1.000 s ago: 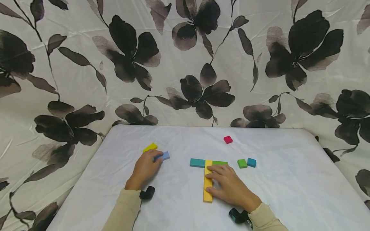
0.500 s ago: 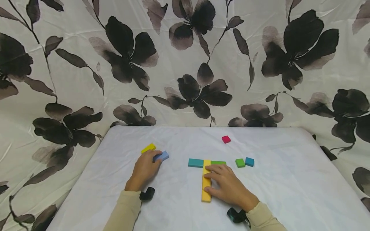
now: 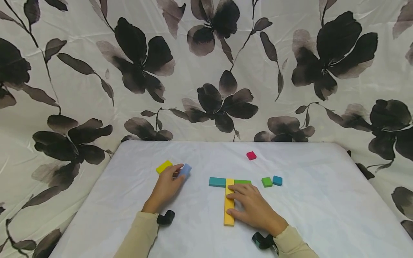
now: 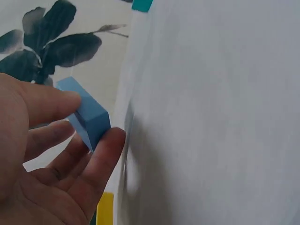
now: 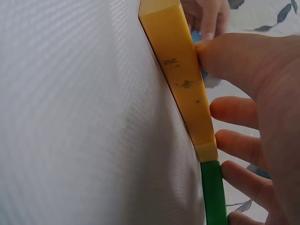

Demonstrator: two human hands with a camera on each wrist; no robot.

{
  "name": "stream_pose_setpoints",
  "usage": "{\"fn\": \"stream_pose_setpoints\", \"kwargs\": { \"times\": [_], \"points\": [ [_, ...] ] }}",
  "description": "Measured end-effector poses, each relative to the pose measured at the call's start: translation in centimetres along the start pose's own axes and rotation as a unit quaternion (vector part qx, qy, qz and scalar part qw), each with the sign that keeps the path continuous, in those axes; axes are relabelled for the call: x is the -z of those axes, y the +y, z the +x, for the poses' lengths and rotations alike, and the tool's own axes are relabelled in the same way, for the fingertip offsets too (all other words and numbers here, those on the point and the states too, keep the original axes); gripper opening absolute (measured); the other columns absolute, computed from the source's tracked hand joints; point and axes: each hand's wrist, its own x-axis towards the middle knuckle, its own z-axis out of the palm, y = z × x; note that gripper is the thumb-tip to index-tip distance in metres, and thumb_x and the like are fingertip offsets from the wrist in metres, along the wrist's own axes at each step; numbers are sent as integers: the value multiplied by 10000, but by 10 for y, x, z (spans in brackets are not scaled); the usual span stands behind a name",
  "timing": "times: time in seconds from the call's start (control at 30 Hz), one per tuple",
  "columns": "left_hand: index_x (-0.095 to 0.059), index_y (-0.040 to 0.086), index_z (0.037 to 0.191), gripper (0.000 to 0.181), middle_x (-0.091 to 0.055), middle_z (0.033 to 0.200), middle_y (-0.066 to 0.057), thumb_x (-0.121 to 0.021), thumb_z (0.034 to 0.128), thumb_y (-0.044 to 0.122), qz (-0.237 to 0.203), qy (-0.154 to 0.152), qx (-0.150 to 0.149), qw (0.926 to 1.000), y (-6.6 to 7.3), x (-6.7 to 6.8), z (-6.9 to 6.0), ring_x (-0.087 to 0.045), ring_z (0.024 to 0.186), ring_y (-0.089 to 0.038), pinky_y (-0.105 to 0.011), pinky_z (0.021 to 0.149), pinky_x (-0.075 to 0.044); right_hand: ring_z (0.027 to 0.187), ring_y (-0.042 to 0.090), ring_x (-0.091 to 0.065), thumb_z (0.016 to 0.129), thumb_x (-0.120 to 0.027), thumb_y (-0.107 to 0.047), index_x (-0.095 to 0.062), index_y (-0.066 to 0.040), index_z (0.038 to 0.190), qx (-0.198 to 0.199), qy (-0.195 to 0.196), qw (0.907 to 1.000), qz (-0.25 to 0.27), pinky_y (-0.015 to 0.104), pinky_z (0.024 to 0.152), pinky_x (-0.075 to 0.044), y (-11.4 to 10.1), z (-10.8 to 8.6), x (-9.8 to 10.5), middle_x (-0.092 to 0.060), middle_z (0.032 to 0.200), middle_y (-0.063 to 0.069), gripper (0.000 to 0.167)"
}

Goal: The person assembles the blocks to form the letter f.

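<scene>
My left hand pinches a light blue rectangular block between thumb and fingers. In the left wrist view the blue block is tilted, held by thumb and fingertips. Just behind that hand lies a short yellow block, partly covered by it. Meanwhile my right hand rests its fingertips on a long orange-yellow block and touches the green block beside its far end. A teal block adjoins the other side, so the three form a T. In the right wrist view the fingers are spread.
A red block lies toward the back of the white-covered table. Right of the T, a small green block and a small blue cube sit side by side. Flowered cloth hangs behind the table.
My left hand has turned the light blue block more upright and shifted slightly right, off the yellow block's side. The right hand and the T stay put; the head view has shifted a little.
</scene>
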Motion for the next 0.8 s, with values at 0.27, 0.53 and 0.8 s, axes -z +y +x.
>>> {"fn": "stream_pose_setpoints", "kwargs": {
  "times": [0.27, 0.53, 0.8],
  "points": [
    [-563, 172, 1438, 542, -599, 1126, -81, -704, 920, 98, -714, -286, 119, 9970, 15, -7, 2, -618, 1039, -239, -387, 917, -535, 1340, 178, -418, 891, -721, -503, -721, -230, 1223, -32, 8, 10000, 3, 527, 1157, -247, -2, 3, 2, -536, 1433, -37, 430],
    [-579, 282, 1415, 513, -601, 1206, -61, -686, 930, 155, -1128, -554, 376, 9914, 26, -16, 5, -601, 1071, -235, -375, 906, -541, 1327, 187, -432, 888, -724, -501, -724, -227, 1219, -28, 59, 10000, -34, 535, 1155, -251, -2, 2, 0, -545, 1425, -35, 430],
    [-556, 296, 1402, 498, -628, 1213, -72, -709, 943, 184, -1303, -631, 638, 9874, 39, -26, 12, -600, 1058, -217, -345, 865, -556, 1333, 190, -429, 882, -735, -485, -724, -223, 1220, -11, 111, 9999, 46, 531, 1153, -252, -1, 1, -2, -547, 1423, -31, 427]
  ]
}}
